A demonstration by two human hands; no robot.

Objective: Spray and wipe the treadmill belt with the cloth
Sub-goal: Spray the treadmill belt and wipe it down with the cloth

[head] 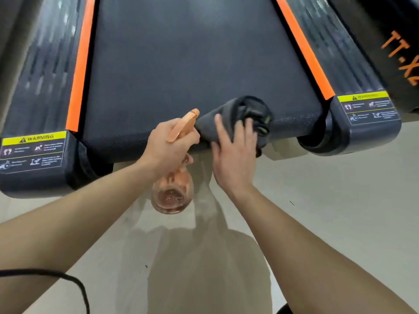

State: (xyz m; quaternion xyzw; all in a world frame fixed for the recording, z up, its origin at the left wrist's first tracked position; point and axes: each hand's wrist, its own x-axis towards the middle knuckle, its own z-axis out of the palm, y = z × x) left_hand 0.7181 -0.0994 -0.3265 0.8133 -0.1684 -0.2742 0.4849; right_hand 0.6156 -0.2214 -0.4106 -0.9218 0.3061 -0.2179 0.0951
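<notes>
With right hand (233,152) spread flat, presses dark cloth (240,112) onto near end of treadmill belt (192,64); grips orange spray bottle (172,193) in left hand (167,146). Probably wiping; next needs strokes farther up.

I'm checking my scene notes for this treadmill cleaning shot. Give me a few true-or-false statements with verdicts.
1. The left hand grips the spray bottle. True.
2. The cloth lies on the floor. False: it sits on the near edge of the belt, under the right hand.
3. The strips beside the belt are blue. False: they are orange.
4. A yellow warning label shows at each near corner. True.
</notes>
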